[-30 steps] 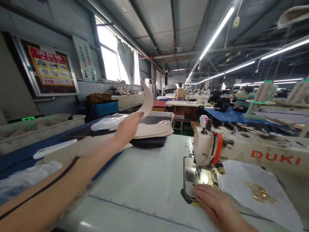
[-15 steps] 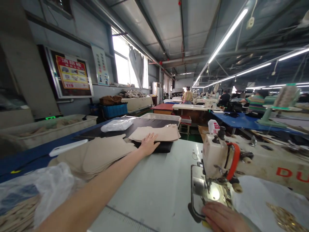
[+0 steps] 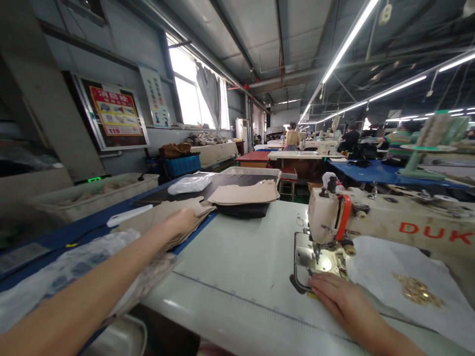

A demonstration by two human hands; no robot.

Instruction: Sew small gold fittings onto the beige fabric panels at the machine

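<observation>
Left hand: yours is over the front end of the left stack (image 3: 148,216), seemingly touching it; blur hides your left hand's (image 3: 183,221) fingers, so I cannot tell whether they are spread or pinching a layer.
Left stack: beige, on the blue surface (image 3: 89,231) beside the white table (image 3: 226,257); its edges fan unevenly, so feel for one edge and separate a single layer with your thumb.
Right stack: beige too, on black pieces (image 3: 243,210); keep your wrist clear of the right stack (image 3: 245,194).
Bag: the bag (image 3: 115,242) lies close by your forearm; lift your elbow so it doesn't snag.
Right hand: your right hand (image 3: 343,296) has its fingers side by side at the plate (image 3: 303,254); thumb hidden, so I cannot tell its grip. Best kept clear of the needle.
Machine: the lamp is lit on the machine (image 3: 322,210); treat it as live.
</observation>
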